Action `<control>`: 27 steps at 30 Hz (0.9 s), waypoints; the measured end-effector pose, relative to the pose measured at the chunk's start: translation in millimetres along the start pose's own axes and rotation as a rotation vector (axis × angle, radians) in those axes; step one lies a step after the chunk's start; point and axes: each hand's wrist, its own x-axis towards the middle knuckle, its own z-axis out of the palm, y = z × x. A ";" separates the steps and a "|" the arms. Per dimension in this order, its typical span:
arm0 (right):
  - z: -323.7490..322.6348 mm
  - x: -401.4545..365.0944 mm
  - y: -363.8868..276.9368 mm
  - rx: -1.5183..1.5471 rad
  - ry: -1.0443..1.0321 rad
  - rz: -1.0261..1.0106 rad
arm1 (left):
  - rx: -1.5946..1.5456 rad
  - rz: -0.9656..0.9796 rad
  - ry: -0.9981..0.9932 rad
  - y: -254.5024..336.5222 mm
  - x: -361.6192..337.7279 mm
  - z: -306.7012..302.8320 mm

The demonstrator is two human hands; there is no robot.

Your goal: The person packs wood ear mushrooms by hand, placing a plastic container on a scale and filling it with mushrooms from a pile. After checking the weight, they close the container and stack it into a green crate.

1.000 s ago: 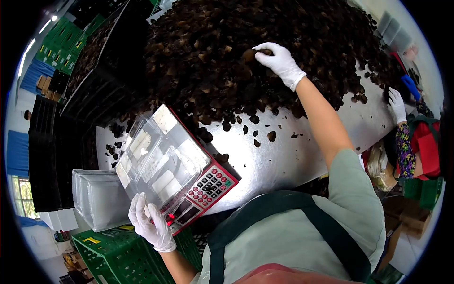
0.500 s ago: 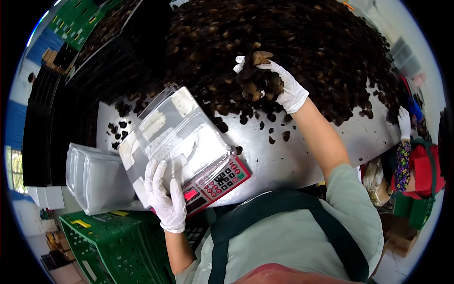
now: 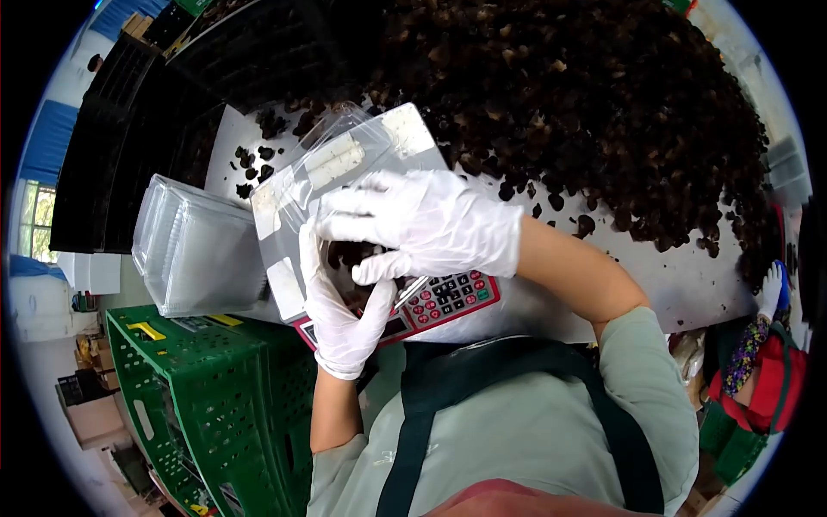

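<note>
A clear plastic clamshell box [image 3: 323, 142] lies on a weighing scale [image 3: 487, 293] with a red keypad edge. My left hand [image 3: 345, 323], in a white glove, curves round the near left part of the box, thumb apart from the fingers. Over the box, my white-gloved right hand [image 3: 431, 224] reaches in from the right, fingers stretched leftward and thumb below them. Dark brown wood ear mushrooms [image 3: 349, 254] show between the two hands; the right hand hides most of the box's inside. Behind the scale spreads a large pile of the same mushrooms [image 3: 568, 112].
Nested clear boxes [image 3: 202, 250] stand left of the scale. A green crate [image 3: 215, 353] is below them. Black crates [image 3: 116, 172] line the left side. Loose mushroom pieces [image 3: 250, 164] dot the metal table [image 3: 551, 297]. Another person's gloved hand [image 3: 769, 289] is at far right.
My right hand has come from the pile down and left to the box, with mushrooms. My left hand has shifted onto the box beside it. The camera view has turned slightly.
</note>
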 end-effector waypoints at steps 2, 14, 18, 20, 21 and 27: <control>-17.2 -6.1 1.1 0.058 0.164 0.024 | 0.055 0.000 -0.033 3.3 1.6 0.6; -58.5 -223.6 172.2 -0.733 0.240 1.089 | 0.117 0.145 0.091 1.9 10.9 -14.0; -33.9 -238.3 175.8 -0.577 0.384 0.912 | 0.568 0.276 0.053 22.8 69.4 -34.8; -30.0 -236.8 174.6 -0.588 0.497 0.832 | 0.698 0.210 -0.078 18.1 100.2 -37.6; -31.5 -238.7 178.6 -0.503 0.527 0.854 | 0.797 0.235 -0.149 6.7 121.5 -39.4; -53.1 -242.3 164.4 -0.131 0.972 1.058 | 1.139 0.363 -0.479 -30.3 193.4 -16.1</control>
